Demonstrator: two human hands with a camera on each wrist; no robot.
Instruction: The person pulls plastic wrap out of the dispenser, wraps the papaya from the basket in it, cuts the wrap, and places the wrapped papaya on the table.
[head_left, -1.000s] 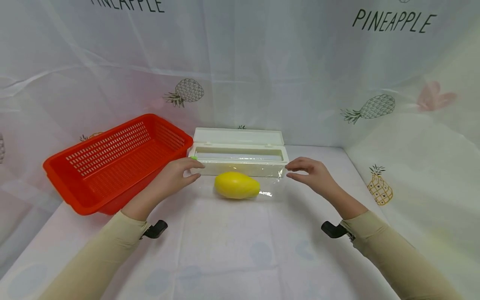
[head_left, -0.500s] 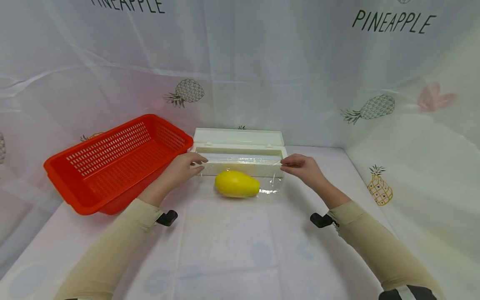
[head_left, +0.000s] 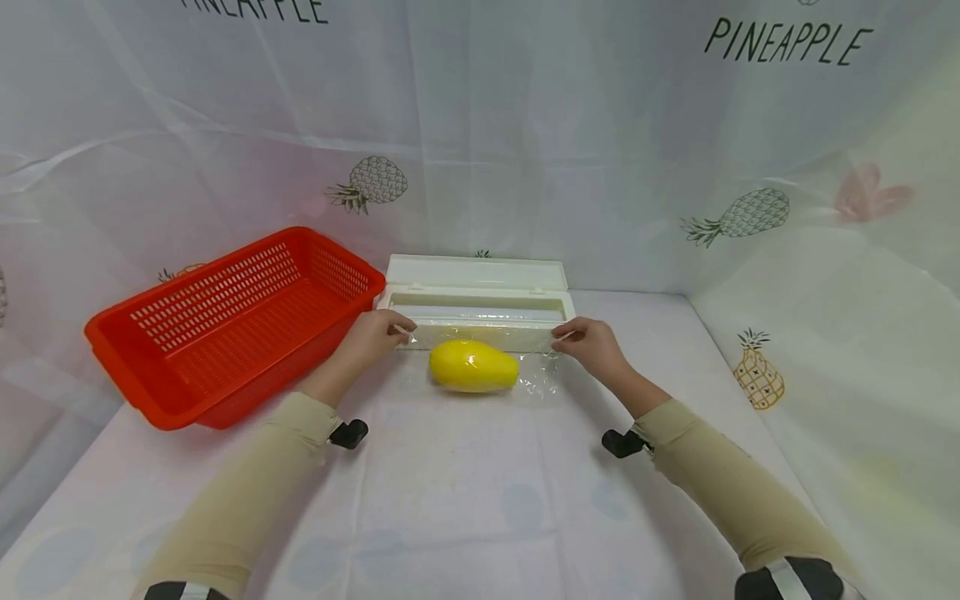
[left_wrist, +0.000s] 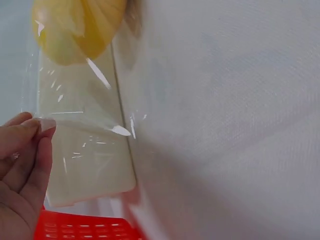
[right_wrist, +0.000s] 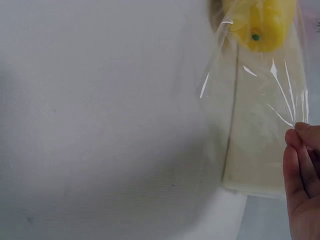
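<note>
Pinched the clear wrap at its two far corners, one in the left hand and one in the right hand. Squeezed the thin sheet between thumb and fingertips on both sides, as shown close up from each wrist.

A second before, kept both hands looser and wider apart, out by the ends of the white wrap box. Half a second before, took hold of the sheet right at the box edge. Since then, brought both hands in toward each other and a little lower, and pulled the sheet along. Ended up just beside the yellow fruit, one hand on each side.

Left the fruit alone the whole time. Still lay on its side on the worktop, just in front of the box, on the near part of the wrap. Showed shiny streaks on top, so maybe already partly under the sheet.

Probably meant the far edge was being folded back over the fruit to cover it. Could not tell if the sheet was already torn free from the roll.

Left the red basket in its spot too, on the left, beside the box and with nothing in it.
</note>
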